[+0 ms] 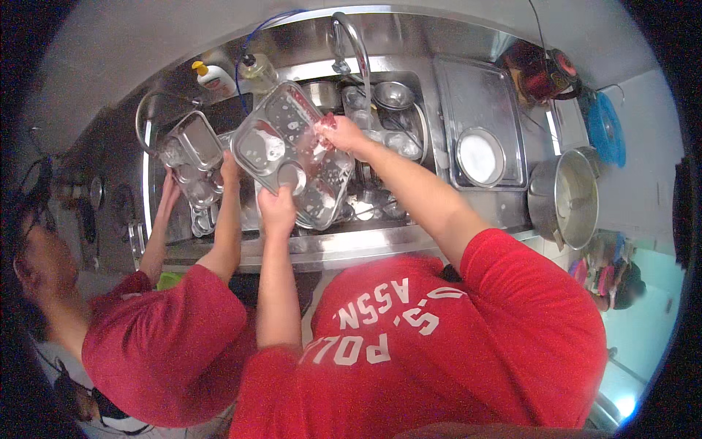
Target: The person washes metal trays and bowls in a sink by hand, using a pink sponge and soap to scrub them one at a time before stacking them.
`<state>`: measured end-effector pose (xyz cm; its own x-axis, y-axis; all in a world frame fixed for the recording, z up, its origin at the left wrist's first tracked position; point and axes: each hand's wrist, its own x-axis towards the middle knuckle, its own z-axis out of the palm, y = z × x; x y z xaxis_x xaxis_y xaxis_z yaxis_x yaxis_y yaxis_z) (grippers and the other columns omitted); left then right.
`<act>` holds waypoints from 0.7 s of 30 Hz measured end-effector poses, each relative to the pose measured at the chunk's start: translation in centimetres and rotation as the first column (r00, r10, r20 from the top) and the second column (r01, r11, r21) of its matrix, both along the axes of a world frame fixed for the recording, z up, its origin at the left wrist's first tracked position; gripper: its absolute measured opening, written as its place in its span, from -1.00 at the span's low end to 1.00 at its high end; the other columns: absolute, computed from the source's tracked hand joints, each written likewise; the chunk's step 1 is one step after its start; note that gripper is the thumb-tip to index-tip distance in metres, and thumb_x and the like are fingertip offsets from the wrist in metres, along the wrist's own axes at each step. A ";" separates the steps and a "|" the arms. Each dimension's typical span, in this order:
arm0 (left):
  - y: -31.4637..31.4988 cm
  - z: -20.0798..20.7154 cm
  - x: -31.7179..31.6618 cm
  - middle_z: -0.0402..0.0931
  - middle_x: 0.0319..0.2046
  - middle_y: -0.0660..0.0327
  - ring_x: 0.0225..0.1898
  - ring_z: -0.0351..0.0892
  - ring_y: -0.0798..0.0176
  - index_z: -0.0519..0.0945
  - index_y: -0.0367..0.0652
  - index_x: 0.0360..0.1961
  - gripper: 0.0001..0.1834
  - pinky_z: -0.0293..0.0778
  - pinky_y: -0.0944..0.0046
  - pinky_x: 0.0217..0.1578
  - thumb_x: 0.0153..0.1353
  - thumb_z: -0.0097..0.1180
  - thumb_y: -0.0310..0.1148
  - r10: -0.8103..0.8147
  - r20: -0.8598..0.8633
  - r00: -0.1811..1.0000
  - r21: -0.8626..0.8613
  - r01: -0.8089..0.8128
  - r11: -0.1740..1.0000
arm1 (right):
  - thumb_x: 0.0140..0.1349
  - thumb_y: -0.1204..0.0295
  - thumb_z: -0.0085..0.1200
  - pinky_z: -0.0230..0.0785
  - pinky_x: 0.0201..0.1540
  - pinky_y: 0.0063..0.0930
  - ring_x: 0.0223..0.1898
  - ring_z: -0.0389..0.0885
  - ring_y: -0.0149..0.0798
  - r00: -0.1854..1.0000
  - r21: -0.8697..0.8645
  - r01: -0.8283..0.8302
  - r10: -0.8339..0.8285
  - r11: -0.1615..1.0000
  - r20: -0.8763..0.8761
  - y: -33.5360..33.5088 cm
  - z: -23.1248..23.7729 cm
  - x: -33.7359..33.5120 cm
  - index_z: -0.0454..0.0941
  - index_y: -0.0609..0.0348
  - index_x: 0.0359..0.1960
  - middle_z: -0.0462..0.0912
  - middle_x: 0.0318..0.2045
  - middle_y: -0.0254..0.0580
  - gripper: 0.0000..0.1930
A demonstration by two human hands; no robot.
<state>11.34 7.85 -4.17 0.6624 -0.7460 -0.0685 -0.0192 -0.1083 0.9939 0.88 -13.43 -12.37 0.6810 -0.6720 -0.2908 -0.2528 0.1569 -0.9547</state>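
Observation:
My left hand [278, 211] grips the lower edge of a steel compartment tray [300, 121], which is tilted over the sink and spotted with suds. On the tray's right side, my right hand [342, 136] is closed around a reddish scrubber [326, 126] and presses it to the metal. Just above my right hand hangs the curved faucet [357, 42]. Behind and under the tray, steel bowls [393, 95] and other dishes fill the sink; my tray hides part of them.
At left, a co-worker's hands [229, 167] hold another steel tray [199, 141]. Soap bottles [213, 77] stand behind. To the right are a drainboard tray [479, 80] with a bowl of white suds [480, 156], a large pot [567, 199] and a blue basin [605, 128].

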 end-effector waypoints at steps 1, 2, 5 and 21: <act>-0.1 0.2 -0.4 0.62 -0.27 0.16 -0.23 0.56 0.30 0.56 -0.40 -0.17 -0.77 0.44 0.30 -0.12 0.16 0.00 -0.54 -0.054 0.117 0.992 0.060 0.047 0.997 | 0.35 0.20 0.07 0.41 -0.39 -0.43 -0.49 0.54 -0.43 1.000 -0.003 -0.013 0.013 1.000 0.009 -0.5 0.2 0.0 0.55 0.19 -0.33 0.59 -0.52 -0.37 -0.72; -0.3 0.0 -0.5 0.62 -0.28 0.17 -0.24 0.56 0.31 0.58 -0.38 -0.20 -0.79 0.44 0.29 -0.13 0.17 0.00 -0.51 -0.056 0.116 0.992 0.044 0.052 0.998 | 0.35 0.22 0.07 0.39 -0.43 -0.43 -0.51 0.53 -0.43 0.999 -0.052 -0.036 0.038 0.998 0.032 -0.9 1.1 0.3 0.53 0.18 -0.35 0.57 -0.56 -0.39 -0.73; -0.9 0.7 -0.6 0.60 -0.31 0.20 -0.28 0.53 0.36 0.57 -0.38 -0.16 -0.77 0.43 0.31 -0.21 0.17 0.01 -0.51 -0.154 0.112 0.982 0.053 0.149 0.987 | 0.30 0.15 0.10 0.46 -0.28 -0.30 -0.43 0.61 -0.25 0.991 -0.444 0.131 -0.122 0.886 0.050 -3.3 1.8 2.2 0.58 0.24 -0.26 0.67 -0.48 -0.18 -0.66; 2.9 -0.6 -0.3 0.54 0.06 0.09 0.08 0.51 0.24 0.45 -0.34 0.14 -0.55 0.35 0.22 0.13 0.33 0.13 -0.27 -0.144 0.016 0.989 0.010 0.144 0.989 | 0.34 0.28 0.13 0.32 -0.62 -0.52 -0.63 0.45 -0.47 0.983 -0.012 -0.013 0.015 1.000 0.184 -3.0 2.9 1.8 0.55 0.19 -0.21 0.53 -0.59 -0.34 -0.78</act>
<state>11.00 10.72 -4.72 0.5489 -0.8333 -0.0654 -0.0513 -0.1116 0.9924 2.65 -16.39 -9.48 0.7313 -0.6648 -0.1527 -0.0750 0.1442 -0.9867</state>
